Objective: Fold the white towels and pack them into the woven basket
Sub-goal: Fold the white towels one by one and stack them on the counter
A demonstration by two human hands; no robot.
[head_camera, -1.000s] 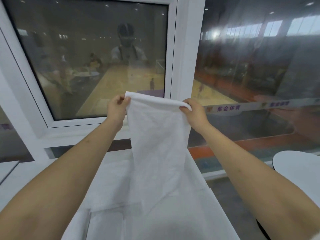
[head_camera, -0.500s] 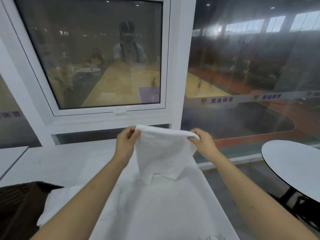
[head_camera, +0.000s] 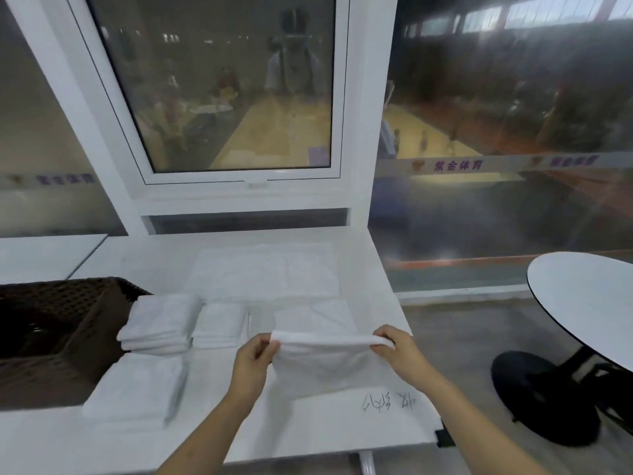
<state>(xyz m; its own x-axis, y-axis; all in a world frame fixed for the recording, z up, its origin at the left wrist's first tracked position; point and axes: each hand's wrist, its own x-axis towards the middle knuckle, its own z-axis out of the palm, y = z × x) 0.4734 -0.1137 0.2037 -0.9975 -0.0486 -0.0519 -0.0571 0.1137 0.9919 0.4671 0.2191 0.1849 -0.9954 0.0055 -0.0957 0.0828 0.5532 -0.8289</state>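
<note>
Baskets first: a dark brown woven basket [head_camera: 51,330] sits at the white table's [head_camera: 308,437] left edge, folded white towels [head_camera: 159,322] stacked just beside it. Left hand [head_camera: 251,366] and right hand [head_camera: 399,353] each pinch a top corner of a white towel [head_camera: 322,365] draped onto the tabletop.

Purple "紫金体育" on the window glass strip [head_camera: 459,165]; illegible black scribble on the white table [head_camera: 388,402].
</note>
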